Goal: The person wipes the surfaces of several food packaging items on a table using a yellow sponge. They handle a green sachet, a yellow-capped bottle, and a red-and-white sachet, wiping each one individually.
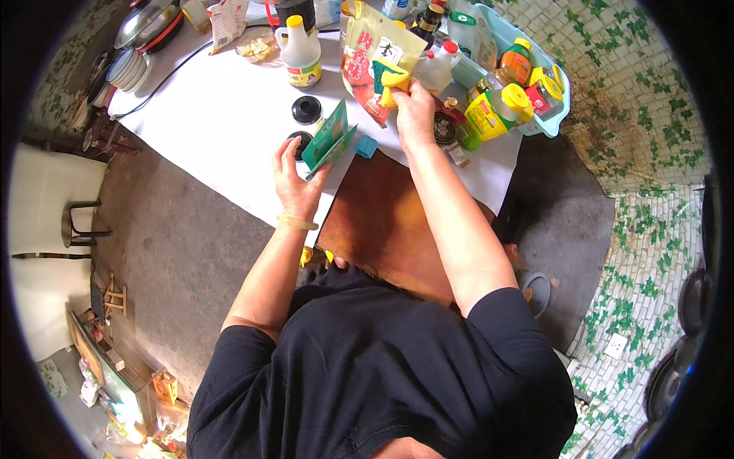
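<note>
My left hand (297, 181), with a pale bangle at its wrist, holds a green folded packet or holder (331, 140) between thumb and fingers. Its fingertips reach beside a black-lidded jar (300, 144); whether they touch it is hard to tell. Just beyond stands a second black-lidded jar (307, 110). My right hand (417, 115) grips a yellow sponge with a green scouring side (391, 82), raised in front of a large printed food pouch (362, 57). On the white table covering lies a small blue plastic piece (366, 147), between the two hands.
A light-blue basket (555, 117) of bottles and jars stands at right. A yellow-capped jug (302, 54), a glass bowl of pale pieces (256, 46), stacked bowls (127, 70) and a lidded pan (148, 26) sit farther back. A brown board (384, 224) lies nearest my body.
</note>
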`<state>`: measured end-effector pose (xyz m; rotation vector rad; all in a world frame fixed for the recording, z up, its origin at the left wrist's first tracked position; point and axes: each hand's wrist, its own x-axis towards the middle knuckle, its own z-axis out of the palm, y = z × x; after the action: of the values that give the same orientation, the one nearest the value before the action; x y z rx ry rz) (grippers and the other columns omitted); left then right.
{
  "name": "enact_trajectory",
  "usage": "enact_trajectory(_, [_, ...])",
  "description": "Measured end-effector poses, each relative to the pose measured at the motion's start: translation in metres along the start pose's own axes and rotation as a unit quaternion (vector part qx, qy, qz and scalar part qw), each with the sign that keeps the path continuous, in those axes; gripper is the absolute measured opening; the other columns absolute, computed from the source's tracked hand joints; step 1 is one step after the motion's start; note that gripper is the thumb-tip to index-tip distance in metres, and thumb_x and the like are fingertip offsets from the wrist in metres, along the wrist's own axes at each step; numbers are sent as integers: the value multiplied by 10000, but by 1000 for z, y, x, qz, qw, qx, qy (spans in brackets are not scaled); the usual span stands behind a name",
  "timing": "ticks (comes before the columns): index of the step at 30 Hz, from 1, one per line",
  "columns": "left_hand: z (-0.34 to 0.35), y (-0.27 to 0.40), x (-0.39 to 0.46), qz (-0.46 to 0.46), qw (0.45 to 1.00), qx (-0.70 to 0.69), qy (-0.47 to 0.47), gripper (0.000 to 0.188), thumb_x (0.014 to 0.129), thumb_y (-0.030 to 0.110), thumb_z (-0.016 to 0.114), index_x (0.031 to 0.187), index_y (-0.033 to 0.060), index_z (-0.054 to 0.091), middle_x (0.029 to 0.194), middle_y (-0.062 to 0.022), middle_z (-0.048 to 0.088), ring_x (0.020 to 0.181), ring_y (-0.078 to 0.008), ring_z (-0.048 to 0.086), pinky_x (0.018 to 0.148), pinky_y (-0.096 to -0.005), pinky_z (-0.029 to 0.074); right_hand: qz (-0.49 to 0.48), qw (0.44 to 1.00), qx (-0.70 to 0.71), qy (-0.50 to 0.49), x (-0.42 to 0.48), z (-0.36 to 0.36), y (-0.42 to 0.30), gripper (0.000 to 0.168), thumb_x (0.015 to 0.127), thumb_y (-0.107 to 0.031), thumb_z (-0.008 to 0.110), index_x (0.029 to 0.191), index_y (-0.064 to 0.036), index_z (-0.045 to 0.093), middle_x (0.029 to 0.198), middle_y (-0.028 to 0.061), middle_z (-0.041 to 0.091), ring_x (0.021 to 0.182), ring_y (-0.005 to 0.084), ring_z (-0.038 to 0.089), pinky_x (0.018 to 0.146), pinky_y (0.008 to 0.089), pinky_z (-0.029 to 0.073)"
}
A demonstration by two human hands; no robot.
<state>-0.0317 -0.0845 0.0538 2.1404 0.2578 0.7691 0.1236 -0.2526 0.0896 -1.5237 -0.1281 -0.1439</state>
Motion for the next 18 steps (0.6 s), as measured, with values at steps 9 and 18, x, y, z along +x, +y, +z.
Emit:
enact_trajectory(9, [-2,4,-1,65,998,25,-9,636,652,106,772,1233,92,513,1198,-134,516,1118,-324,510,942,-398,433,18,994,107,15,-65,-42,-59,310,864,-11,525,1169,34,556,1127,77,595,1054,147,543,966,281,377])
enact_trajectory(18, [0,-9,14,-42,999,4,21,594,677,36,727,1230,106,522,1148,-105,520,974,-264,549,855,-363,466,72,979,185,47,-135,-80,-79,326,876,-18,510,1197,37,518,1160,93,571,1080,162,538,971,292,380])
